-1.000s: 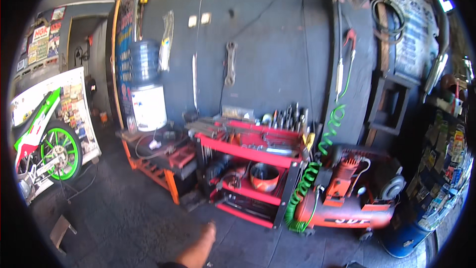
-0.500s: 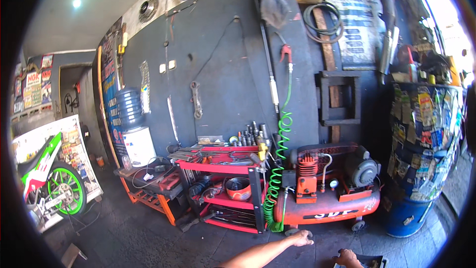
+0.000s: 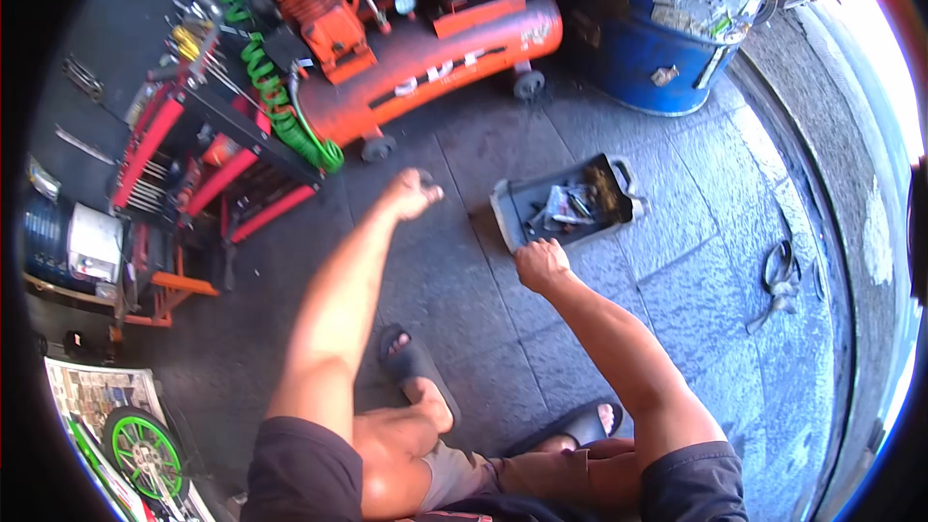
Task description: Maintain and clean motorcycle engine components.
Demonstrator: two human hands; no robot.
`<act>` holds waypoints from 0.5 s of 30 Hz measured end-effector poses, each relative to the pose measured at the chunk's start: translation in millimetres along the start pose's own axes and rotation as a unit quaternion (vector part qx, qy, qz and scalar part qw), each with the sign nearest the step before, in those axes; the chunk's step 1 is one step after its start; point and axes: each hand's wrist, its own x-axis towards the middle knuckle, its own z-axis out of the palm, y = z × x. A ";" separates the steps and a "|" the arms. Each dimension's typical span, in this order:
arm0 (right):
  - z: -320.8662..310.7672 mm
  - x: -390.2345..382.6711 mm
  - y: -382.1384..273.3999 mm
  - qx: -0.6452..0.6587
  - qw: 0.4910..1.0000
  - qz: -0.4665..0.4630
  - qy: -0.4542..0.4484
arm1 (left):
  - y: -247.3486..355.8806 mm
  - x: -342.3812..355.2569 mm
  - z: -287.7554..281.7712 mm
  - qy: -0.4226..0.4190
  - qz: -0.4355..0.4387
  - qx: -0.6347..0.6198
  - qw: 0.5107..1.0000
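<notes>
Over my feed, the cut-open jerrycan [image 3: 502, 213] lies on floor tiles [image 3: 459, 280], the orange air compressor [image 3: 440, 68] and blue drum [image 3: 633, 63] beyond it, both cropped above. The right hand [image 3: 543, 263] curls at its near corner, the left hand [image 3: 411, 194] left of it; I can't tell what either grips. Its jumbled contents [image 3: 568, 206] blur together.

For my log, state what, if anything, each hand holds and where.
Right hand: at the cut-open jerrycan's near-left corner, grip unclear. Left hand: cannot tell whether it holds anything.
</notes>
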 end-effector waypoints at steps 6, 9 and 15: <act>59.8 -47.3 -40.6 0.048 0.994 -0.086 -0.037 | 33.4 -20.9 39.5 0.037 0.006 -0.071 0.997; 54.1 -68.6 -50.2 0.172 0.975 -0.142 0.013 | 46.7 -45.0 60.3 0.084 0.051 -0.166 0.981; 8.7 -121.3 59.1 0.280 0.950 0.090 0.109 | 107.9 -108.3 141.9 -0.040 0.104 -0.040 0.993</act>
